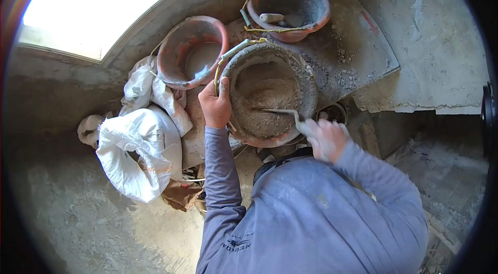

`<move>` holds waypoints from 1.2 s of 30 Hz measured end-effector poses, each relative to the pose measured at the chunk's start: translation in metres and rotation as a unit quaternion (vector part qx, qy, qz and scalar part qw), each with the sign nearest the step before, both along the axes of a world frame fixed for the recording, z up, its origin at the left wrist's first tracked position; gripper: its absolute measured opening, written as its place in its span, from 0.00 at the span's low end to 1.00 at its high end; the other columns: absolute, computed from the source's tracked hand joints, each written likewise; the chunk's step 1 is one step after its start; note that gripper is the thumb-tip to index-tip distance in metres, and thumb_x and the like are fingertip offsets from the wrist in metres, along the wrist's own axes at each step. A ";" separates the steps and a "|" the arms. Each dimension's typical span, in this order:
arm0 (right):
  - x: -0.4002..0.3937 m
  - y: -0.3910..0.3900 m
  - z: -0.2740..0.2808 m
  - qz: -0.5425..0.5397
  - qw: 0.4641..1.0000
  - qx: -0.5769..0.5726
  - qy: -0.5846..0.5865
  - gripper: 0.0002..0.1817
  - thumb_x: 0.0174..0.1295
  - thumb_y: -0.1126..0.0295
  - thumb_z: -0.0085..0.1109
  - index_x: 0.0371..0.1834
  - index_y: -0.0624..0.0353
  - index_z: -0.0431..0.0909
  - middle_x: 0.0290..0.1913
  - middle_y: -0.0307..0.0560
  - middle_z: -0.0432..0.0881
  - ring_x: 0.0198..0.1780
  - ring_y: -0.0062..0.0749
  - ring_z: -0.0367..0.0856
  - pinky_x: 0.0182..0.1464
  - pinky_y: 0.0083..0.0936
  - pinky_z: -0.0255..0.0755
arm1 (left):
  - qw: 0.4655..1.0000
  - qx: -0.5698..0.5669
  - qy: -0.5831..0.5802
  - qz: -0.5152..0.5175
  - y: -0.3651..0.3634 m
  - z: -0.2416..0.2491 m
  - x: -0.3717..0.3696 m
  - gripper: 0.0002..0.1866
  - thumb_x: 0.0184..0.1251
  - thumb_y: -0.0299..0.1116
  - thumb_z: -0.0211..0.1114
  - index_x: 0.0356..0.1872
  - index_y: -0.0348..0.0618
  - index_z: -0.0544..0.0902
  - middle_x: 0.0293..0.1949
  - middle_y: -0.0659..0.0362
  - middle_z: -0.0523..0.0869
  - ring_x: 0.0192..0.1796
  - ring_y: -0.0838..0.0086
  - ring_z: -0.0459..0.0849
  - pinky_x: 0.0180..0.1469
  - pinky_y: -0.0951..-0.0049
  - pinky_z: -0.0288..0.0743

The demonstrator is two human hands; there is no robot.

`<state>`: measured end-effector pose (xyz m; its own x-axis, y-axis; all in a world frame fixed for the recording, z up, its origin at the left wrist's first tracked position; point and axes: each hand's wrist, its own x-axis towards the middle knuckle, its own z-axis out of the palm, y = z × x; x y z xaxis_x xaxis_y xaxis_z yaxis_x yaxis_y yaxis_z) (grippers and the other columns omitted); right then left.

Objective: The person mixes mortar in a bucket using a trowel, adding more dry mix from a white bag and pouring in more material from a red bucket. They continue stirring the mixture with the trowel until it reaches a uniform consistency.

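Head view: left hand [216,104] clasps the central bucket [267,142] at nine o'clock; right hand [330,140], wrapped round a trowel [307,128] at four, apparently stirs the mix [270,92] inside; further strokes call for steady bracing.

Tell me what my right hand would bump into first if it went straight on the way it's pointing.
Probably the near right rim of the nearest bucket, since your right hand points toward it, gripping the trowel. Depth is unclear here, so it might pass over the rim instead.
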<state>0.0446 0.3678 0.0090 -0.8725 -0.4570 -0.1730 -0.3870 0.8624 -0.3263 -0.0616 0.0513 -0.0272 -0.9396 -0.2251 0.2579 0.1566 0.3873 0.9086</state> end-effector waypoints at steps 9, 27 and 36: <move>-0.024 -0.005 0.040 0.004 1.000 0.023 0.001 0.16 0.60 0.66 0.64 0.53 0.46 0.81 0.36 0.50 0.86 0.38 0.50 0.89 0.37 0.47 0.83 | 1.000 0.011 0.012 0.006 0.003 -0.006 -0.004 0.24 0.79 0.45 0.66 0.29 0.33 0.79 0.19 0.69 0.68 0.26 0.83 0.62 0.28 0.75 0.60; -0.047 -0.006 0.014 -0.135 0.989 -0.006 0.067 0.24 0.68 0.59 0.63 0.62 0.59 0.71 0.37 0.59 0.87 0.38 0.58 0.89 0.42 0.54 0.82 | 0.999 0.049 0.005 0.006 0.011 0.002 0.005 0.23 0.79 0.45 0.67 0.31 0.32 0.81 0.21 0.71 0.71 0.27 0.85 0.65 0.28 0.76 0.61; -0.097 0.011 -0.017 -0.033 0.953 -0.216 -0.210 0.19 0.72 0.58 0.59 0.39 0.68 0.84 0.35 0.67 0.86 0.41 0.62 0.87 0.45 0.46 0.78 | 1.000 0.021 -0.017 -0.005 0.018 0.008 0.008 0.17 0.75 0.40 0.71 0.41 0.30 0.87 0.23 0.68 0.79 0.29 0.85 0.71 0.32 0.76 0.71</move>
<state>-0.0520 0.3786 -0.0084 -0.7972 -0.5114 -0.3209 -0.0946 0.6308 -0.7702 -0.0536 0.0690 -0.0196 -0.9500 -0.2254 0.2162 0.1292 0.3464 0.9291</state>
